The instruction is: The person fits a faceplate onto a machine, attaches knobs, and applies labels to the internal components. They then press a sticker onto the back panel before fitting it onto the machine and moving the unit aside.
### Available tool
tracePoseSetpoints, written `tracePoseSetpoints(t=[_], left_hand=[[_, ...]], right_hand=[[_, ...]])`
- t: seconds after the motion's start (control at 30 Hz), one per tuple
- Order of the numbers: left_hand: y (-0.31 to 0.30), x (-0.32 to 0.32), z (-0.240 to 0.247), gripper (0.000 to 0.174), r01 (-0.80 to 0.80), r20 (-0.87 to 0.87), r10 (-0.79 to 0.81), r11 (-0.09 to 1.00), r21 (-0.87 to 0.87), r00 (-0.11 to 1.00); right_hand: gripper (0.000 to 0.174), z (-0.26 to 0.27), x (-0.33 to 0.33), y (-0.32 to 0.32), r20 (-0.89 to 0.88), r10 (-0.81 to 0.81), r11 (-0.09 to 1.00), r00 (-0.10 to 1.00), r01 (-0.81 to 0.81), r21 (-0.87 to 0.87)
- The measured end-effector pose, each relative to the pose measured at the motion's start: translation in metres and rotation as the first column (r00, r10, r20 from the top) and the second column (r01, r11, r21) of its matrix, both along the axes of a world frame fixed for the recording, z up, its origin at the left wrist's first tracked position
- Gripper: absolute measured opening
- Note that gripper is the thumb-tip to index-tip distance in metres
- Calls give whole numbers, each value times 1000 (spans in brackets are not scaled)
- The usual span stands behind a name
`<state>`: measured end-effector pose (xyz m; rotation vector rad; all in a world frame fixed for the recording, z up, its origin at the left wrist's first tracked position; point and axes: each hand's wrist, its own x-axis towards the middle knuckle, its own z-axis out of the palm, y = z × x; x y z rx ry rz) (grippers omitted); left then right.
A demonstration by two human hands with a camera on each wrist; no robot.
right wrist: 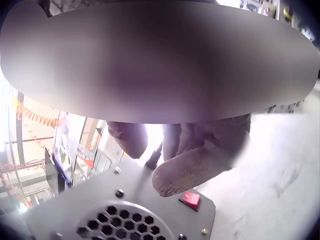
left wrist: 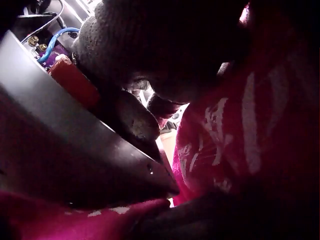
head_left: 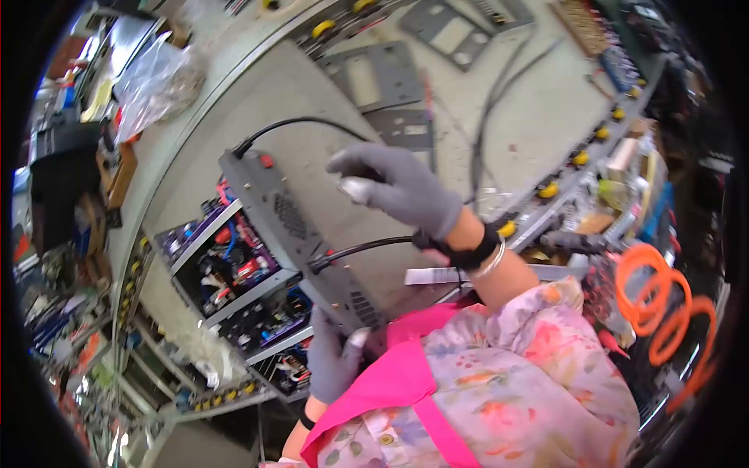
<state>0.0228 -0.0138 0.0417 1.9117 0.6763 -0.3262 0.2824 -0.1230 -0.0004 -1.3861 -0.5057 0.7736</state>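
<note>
on the worktop [head_left: 257,93] an open chassis [head_left: 253,298] is set, its long axis slanted from a near end beside the person's body to a far end ahead and to the left. by its grey panel [head_left: 316,249], which runs along that axis, the perforated face is turned toward the right hand's side, while the circuit boards are exposed on the opposite side. beyond the chassis, loose grey plates [head_left: 402,74] are laid. the far end is nearer to the right hand [head_left: 402,183], raised just off the panel's face; the panel is thus found to the left of its fingers, which are loosely bent, parted from the thumb and seen pinching nothing. whether the cable behind them is touched cannot be told. the chassis's near end is held by the left hand [head_left: 331,363], thumb and fingers bent about the panel's edge. the black cable [head_left: 296,121] is joined to the chassis's far end, where the red switch [head_left: 267,161] is also set.
</note>
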Motion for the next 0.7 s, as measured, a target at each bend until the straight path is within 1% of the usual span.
tracePoseSetpoints(t=[0.07,0.1,0.13,0.17,0.2,0.23,0.27,0.3,0.33,0.37,0.4,0.47,0.5,0.53,0.57,0.6,0.63,0.67,0.7], left_hand=[[-3,7,7,70,-107,7,110,979,-175,994],[-6,8,7,67,-171,55,200,927,-332,978],[-4,1,-8,67,-73,216,127,968,-242,968],[-5,4,0,66,-106,122,146,952,-287,982],[-4,5,8,65,-142,21,157,938,-315,987],[-3,4,4,64,-108,62,132,950,-293,989],[-6,4,8,64,-112,68,139,947,-300,988],[-8,7,14,64,-120,76,150,945,-304,986],[-11,7,18,64,-131,81,163,943,-306,983],[-4,0,-6,63,-46,249,116,962,-270,962],[5,-5,-17,62,-81,170,141,944,-320,975],[-2,-1,-7,61,-100,169,170,928,-358,971],[-1,1,-1,60,-80,128,138,921,-381,982],[9,-3,-25,56,-62,215,149,929,-366,965],[13,-3,-29,55,-34,238,121,940,-340,964],[11,-1,-28,54,-8,260,94,950,-313,961],[-3,0,-9,52,-93,184,152,950,-297,971],[-5,1,-8,53,-70,177,127,953,-296,976],[-1,2,-8,55,-49,170,103,954,-294,980]], right_hand=[[24,13,-37,-38,-169,-224,966,960,242,95],[26,16,-56,-61,-222,-267,955,938,288,67],[28,18,-76,-82,-283,-316,939,906,341,42],[30,19,-96,-103,-314,-362,927,877,374,-24],[28,21,-116,-121,-243,-444,896,863,435,-91],[26,19,-138,-140,-220,-522,853,824,499,-155],[25,16,-160,-157,-201,-591,805,781,554,-212],[23,17,-180,-174,-241,-668,741,704,600,-302],[22,18,-201,-191,-276,-736,674,618,628,-389],[24,12,-222,-209,-286,-800,599,528,666,-445],[23,-2,-245,-231,-300,-843,536,446,736,-412],[22,-21,-285,-271,-379,-902,354,205,854,-382],[22,-36,-306,-294,-440,-895,260,72,886,-384],[22,-52,-327,-316,-502,-863,167,-57,905,-390],[20,-63,-346,-336,-552,-803,46,-225,900,-434],[14,-70,-361,-353,-532,-747,-89,-399,853,-514],[12,-85,-377,-375,-494,-717,-166,-492,808,-565],[17,-87,-388,-389,-425,-680,-284,-597,749,-599],[19,-105,-403,-412,-401,-641,-378,-655,724,-577]])
